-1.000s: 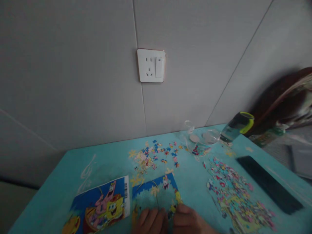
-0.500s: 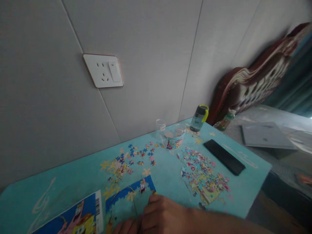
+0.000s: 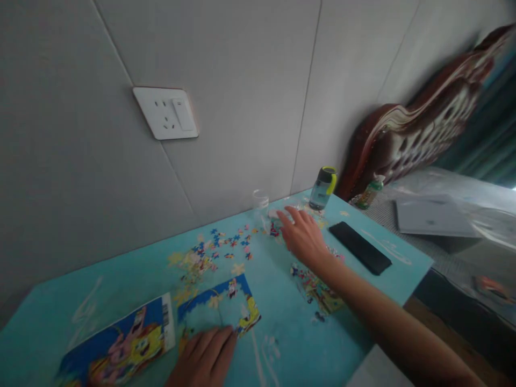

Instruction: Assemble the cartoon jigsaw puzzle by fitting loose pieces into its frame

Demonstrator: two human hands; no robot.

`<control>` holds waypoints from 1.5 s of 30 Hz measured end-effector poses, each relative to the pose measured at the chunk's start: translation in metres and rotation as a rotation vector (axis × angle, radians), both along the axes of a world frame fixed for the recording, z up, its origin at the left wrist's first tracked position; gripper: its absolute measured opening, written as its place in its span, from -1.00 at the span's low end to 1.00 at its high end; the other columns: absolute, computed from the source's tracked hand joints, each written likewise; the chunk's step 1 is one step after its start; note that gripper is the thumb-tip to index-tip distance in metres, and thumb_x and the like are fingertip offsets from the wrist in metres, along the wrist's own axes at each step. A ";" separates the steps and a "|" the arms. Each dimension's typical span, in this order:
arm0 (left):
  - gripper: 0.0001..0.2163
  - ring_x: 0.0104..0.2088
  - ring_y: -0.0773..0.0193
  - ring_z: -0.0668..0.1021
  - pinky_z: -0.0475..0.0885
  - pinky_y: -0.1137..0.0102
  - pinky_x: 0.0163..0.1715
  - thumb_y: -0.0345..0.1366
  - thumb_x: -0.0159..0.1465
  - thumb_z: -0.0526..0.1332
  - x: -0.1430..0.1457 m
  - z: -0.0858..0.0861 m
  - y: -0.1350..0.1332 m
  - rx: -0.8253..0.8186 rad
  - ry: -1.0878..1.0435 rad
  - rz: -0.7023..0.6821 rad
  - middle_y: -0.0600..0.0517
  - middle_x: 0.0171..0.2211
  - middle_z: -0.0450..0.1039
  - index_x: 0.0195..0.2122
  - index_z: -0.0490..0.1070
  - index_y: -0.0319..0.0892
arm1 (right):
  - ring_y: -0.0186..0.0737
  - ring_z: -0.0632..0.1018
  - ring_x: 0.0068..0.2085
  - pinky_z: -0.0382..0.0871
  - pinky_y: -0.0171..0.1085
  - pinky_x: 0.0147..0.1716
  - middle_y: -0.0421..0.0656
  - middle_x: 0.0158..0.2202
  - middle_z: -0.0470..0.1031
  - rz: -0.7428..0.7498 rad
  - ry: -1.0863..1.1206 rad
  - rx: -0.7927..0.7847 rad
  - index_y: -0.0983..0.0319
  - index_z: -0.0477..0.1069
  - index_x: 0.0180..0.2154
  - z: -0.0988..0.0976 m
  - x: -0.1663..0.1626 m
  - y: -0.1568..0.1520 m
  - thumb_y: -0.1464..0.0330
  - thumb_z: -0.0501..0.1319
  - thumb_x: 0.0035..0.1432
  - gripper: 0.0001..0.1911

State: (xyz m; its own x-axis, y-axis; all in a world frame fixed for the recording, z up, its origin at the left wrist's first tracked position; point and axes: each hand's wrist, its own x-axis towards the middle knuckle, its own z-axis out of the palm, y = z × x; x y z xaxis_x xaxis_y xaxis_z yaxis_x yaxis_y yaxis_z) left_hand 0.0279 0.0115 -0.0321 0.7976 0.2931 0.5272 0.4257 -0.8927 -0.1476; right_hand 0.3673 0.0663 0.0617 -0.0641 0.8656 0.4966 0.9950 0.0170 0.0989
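My left hand (image 3: 207,355) lies fingers outstretched at the lower edge of a partly assembled jigsaw puzzle (image 3: 201,297), a blue border with yellow parts around a gap. My right hand (image 3: 301,234) reaches out over the far side of the table, fingers apart, beside a printed tub (image 3: 275,229) that it partly hides. Nothing shows in its fingers. Loose jigsaw pieces (image 3: 231,242) are scattered left of the tub, and a heap of pieces (image 3: 318,285) lies partly behind my right forearm. A cartoon picture sheet (image 3: 137,344) is left of the puzzle.
Near the wall stand a clear plastic cup (image 3: 260,200) and a water bottle (image 3: 321,189) with a yellow-green strap. A long black case (image 3: 360,247) lies on the right of the turquoise table (image 3: 121,242). Beyond, a laptop (image 3: 433,215) rests by the carved headboard (image 3: 387,129).
My right hand has left the puzzle's lower right side and moved forward and right to the tub. My left hand stays at the puzzle, now uncovered. The view has shifted slightly.
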 end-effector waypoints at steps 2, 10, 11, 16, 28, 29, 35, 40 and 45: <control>-0.62 -0.11 0.15 0.55 0.36 0.20 -0.02 -0.46 0.49 -0.09 0.004 0.009 -0.008 -0.056 -0.035 0.045 -0.05 -0.10 0.58 0.00 0.54 -0.18 | 0.14 0.40 0.14 0.35 0.03 0.07 0.09 0.30 0.30 0.027 -0.020 0.017 0.22 0.32 0.27 -0.010 0.013 0.001 0.43 0.15 0.36 -0.53; -0.75 -0.06 0.09 0.52 0.42 0.15 -0.06 -0.42 0.45 0.13 0.008 0.018 -0.012 -0.286 -0.002 0.056 -0.10 -0.02 0.53 0.11 0.44 -0.23 | 0.08 0.45 0.07 0.30 0.03 0.03 -0.03 0.04 0.55 0.190 -0.004 0.094 0.18 0.50 -0.01 -0.009 0.047 0.000 0.38 0.18 0.37 -0.79; -0.76 -0.06 0.10 0.52 0.43 0.16 -0.06 -0.41 0.45 0.14 0.007 0.017 -0.011 -0.299 -0.016 0.052 -0.09 -0.03 0.53 0.11 0.44 -0.22 | 0.06 0.46 0.06 0.29 0.02 0.02 -0.05 0.00 0.57 0.205 0.004 0.102 0.16 0.50 -0.03 -0.002 0.053 -0.002 0.36 0.17 0.39 -0.81; -0.77 -0.04 0.13 0.52 0.42 0.16 0.00 -0.39 0.45 0.15 0.007 0.018 -0.009 -0.338 -0.001 0.063 -0.05 -0.01 0.53 0.09 0.46 -0.18 | 0.00 0.53 -0.01 0.25 0.03 0.05 -0.07 -0.14 0.60 0.171 0.060 0.211 0.14 0.50 -0.03 0.039 0.099 -0.018 0.31 0.11 0.44 -0.78; -0.71 -0.01 0.17 0.52 0.39 0.21 0.03 -0.40 0.45 0.12 0.003 0.012 -0.004 -0.355 0.009 0.060 -0.05 0.03 0.52 0.16 0.45 -0.14 | -0.18 0.52 -0.08 0.26 -0.12 -0.05 -0.06 -0.13 0.60 0.261 0.068 0.028 0.25 0.51 0.01 0.045 0.143 0.006 0.37 0.09 0.44 -0.74; -0.71 -0.01 0.17 0.52 0.39 0.21 0.04 -0.40 0.45 0.12 0.003 0.011 -0.004 -0.357 0.014 0.064 -0.05 0.03 0.52 0.16 0.46 -0.14 | -0.16 0.51 -0.07 0.26 -0.09 -0.03 -0.07 -0.12 0.60 0.311 0.062 -0.013 0.23 0.49 0.03 0.043 0.135 0.012 0.37 0.10 0.44 -0.75; -0.71 -0.01 0.19 0.53 0.41 0.24 0.04 -0.38 0.45 0.12 0.001 0.014 -0.003 -0.361 0.019 0.066 -0.03 0.03 0.52 0.14 0.47 -0.11 | -0.10 0.45 0.01 0.20 -0.07 0.05 -0.11 -0.08 0.52 0.487 -0.008 -0.184 0.13 0.46 0.10 0.028 0.081 0.032 0.30 0.06 0.48 -0.71; -0.70 0.02 0.16 0.52 0.41 0.20 0.06 -0.37 0.45 0.12 -0.001 0.014 -0.002 -0.369 0.035 0.065 -0.04 0.05 0.51 0.17 0.44 -0.10 | -0.06 0.41 0.05 0.16 -0.05 0.10 -0.09 -0.04 0.48 0.455 -0.098 -0.166 0.08 0.46 0.14 0.014 0.064 0.045 0.28 0.09 0.48 -0.70; -0.70 0.02 0.15 0.54 0.41 0.19 0.07 -0.35 0.45 0.12 -0.003 0.008 0.000 -0.346 0.023 0.058 -0.04 0.04 0.52 0.17 0.44 -0.10 | 0.05 0.32 0.24 0.11 0.07 0.22 -0.02 0.29 0.31 0.341 -0.096 -0.024 0.10 0.31 0.28 0.014 0.067 0.031 0.39 0.18 0.41 -0.55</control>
